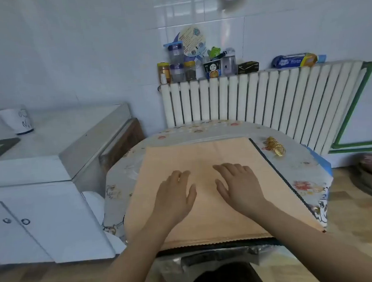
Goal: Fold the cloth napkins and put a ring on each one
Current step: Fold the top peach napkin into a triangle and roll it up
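Left hand (174, 194) and right hand (239, 185) flat, fingers spread, on unfolded napkin (203, 157); rings (276, 146) untouched at bench's far right corner.

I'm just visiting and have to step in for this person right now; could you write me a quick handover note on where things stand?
Left hand: open, flat on the peach cloth napkin.
Right hand: open, flat on the same napkin, apart from the left.
The napkin lies spread on the round table with the floral cover; a dark-edged cloth shows beneath its right and near edges.
The pile of gold metal rings sits at the table's far right, untouched.
Done: napkin spread flat.
Left: fold it, ring it, likewise any napkins beneath.
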`<move>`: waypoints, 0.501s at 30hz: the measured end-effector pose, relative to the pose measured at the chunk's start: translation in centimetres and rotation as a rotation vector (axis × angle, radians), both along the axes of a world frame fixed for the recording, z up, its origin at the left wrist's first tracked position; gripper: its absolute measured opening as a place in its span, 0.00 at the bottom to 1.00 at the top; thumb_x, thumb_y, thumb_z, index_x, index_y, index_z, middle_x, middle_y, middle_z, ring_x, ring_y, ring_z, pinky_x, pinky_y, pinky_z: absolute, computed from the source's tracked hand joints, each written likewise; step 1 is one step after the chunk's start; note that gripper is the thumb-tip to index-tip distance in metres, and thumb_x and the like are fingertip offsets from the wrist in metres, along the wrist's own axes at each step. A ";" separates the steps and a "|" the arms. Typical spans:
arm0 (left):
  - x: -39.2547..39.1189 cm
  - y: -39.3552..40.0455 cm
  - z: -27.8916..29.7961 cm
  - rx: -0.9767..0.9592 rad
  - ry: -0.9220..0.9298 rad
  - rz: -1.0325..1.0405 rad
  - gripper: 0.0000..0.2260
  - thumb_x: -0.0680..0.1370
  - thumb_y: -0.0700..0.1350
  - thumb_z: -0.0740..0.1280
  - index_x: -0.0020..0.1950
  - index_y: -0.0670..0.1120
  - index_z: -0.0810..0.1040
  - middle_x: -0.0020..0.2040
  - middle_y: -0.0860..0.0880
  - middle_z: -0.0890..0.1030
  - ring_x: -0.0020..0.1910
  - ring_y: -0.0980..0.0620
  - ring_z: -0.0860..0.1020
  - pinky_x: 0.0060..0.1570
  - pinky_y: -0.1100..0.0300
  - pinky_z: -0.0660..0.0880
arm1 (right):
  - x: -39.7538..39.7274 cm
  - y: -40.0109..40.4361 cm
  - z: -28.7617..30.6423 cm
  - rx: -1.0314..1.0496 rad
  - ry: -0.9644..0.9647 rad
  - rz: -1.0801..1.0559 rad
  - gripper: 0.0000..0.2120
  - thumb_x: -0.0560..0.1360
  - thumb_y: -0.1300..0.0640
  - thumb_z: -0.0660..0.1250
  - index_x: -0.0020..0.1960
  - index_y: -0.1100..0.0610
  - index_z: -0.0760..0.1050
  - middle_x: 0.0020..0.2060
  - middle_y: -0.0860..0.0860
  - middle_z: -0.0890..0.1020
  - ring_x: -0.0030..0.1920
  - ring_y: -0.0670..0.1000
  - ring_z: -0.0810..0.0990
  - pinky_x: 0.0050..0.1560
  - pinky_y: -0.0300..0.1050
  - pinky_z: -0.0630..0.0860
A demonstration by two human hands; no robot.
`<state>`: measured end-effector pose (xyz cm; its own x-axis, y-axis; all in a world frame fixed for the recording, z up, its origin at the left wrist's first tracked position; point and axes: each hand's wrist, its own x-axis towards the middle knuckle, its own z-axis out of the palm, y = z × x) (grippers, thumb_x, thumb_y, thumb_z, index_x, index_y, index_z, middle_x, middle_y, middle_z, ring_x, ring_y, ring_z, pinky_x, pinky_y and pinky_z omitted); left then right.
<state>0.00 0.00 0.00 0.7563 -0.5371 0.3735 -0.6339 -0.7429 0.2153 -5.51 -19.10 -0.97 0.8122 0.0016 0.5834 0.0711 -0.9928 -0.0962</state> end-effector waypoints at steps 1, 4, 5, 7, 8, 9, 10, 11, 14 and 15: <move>-0.3 0.2 -1.2 0.038 0.056 0.002 0.33 0.75 0.61 0.41 0.71 0.46 0.67 0.62 0.46 0.72 0.56 0.46 0.74 0.52 0.54 0.71 | -0.3 -0.2 -1.3 -0.008 0.027 -0.004 0.21 0.74 0.47 0.55 0.57 0.55 0.78 0.49 0.50 0.82 0.44 0.54 0.81 0.43 0.46 0.75; -0.1 1.1 -3.7 0.135 0.260 0.012 0.30 0.76 0.63 0.48 0.73 0.49 0.63 0.67 0.48 0.67 0.66 0.49 0.67 0.62 0.55 0.67 | -1.1 -0.4 -3.7 0.003 0.254 -0.012 0.29 0.72 0.39 0.48 0.61 0.52 0.76 0.55 0.49 0.80 0.53 0.54 0.79 0.51 0.48 0.74; 0.1 1.5 -4.1 0.179 0.354 0.005 0.28 0.77 0.62 0.53 0.73 0.49 0.63 0.69 0.48 0.66 0.68 0.49 0.64 0.65 0.55 0.65 | -1.1 -0.7 -4.4 0.019 0.337 0.001 0.34 0.69 0.36 0.44 0.64 0.50 0.74 0.60 0.48 0.77 0.60 0.53 0.75 0.57 0.48 0.71; 0.5 2.3 -4.4 0.255 0.485 -0.038 0.29 0.75 0.62 0.60 0.73 0.52 0.63 0.72 0.51 0.62 0.71 0.50 0.60 0.70 0.55 0.59 | -1.5 -1.7 -5.4 0.088 0.533 0.034 0.41 0.63 0.29 0.41 0.69 0.46 0.66 0.69 0.47 0.67 0.70 0.50 0.64 0.68 0.45 0.60; 0.7 2.9 -4.6 0.254 0.529 -0.075 0.29 0.75 0.62 0.63 0.73 0.54 0.63 0.72 0.52 0.60 0.72 0.51 0.58 0.71 0.56 0.57 | -1.6 -2.0 -5.6 0.132 0.610 0.072 0.42 0.63 0.27 0.44 0.71 0.44 0.63 0.73 0.46 0.62 0.73 0.49 0.57 0.70 0.44 0.54; 0.7 3.4 -4.7 0.237 0.557 -0.101 0.29 0.74 0.61 0.65 0.73 0.56 0.63 0.73 0.54 0.59 0.73 0.53 0.57 0.71 0.58 0.55 | -1.9 -2.4 -5.6 0.163 0.661 0.114 0.40 0.64 0.26 0.51 0.72 0.42 0.60 0.75 0.45 0.56 0.74 0.47 0.52 0.71 0.44 0.49; 0.7 3.9 -4.9 0.215 0.582 -0.123 0.29 0.74 0.61 0.67 0.73 0.58 0.63 0.73 0.55 0.58 0.73 0.54 0.56 0.71 0.59 0.53 | -2.0 -2.7 -5.6 0.184 0.704 0.159 0.38 0.66 0.27 0.58 0.73 0.40 0.58 0.75 0.44 0.53 0.75 0.46 0.49 0.72 0.44 0.46; 0.8 4.2 -5.1 0.194 0.594 -0.135 0.29 0.73 0.61 0.68 0.72 0.59 0.63 0.73 0.56 0.58 0.74 0.55 0.55 0.71 0.59 0.52 | -2.2 -2.9 -5.5 0.210 0.732 0.193 0.36 0.67 0.30 0.64 0.72 0.38 0.59 0.75 0.43 0.51 0.75 0.46 0.46 0.72 0.45 0.45; 0.9 4.1 -5.7 0.146 0.580 -0.109 0.30 0.68 0.67 0.68 0.68 0.63 0.68 0.71 0.56 0.60 0.73 0.55 0.57 0.71 0.58 0.52 | -2.1 -3.0 -5.5 0.301 0.719 0.225 0.29 0.64 0.34 0.71 0.64 0.34 0.68 0.74 0.43 0.54 0.75 0.46 0.47 0.73 0.45 0.44; 0.8 3.9 -5.7 0.131 0.575 -0.101 0.31 0.65 0.69 0.65 0.66 0.64 0.69 0.70 0.56 0.61 0.72 0.55 0.58 0.71 0.57 0.53 | -2.0 -2.8 -5.6 0.351 0.690 0.225 0.26 0.62 0.34 0.72 0.58 0.33 0.71 0.73 0.43 0.58 0.74 0.46 0.50 0.73 0.45 0.45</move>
<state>0.76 3.85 -5.67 0.7605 -0.6306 -0.1550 -0.5115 -0.7288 0.4553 -7.49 -21.94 -6.57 0.9917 0.1177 -0.0526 0.0765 -0.8657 -0.4947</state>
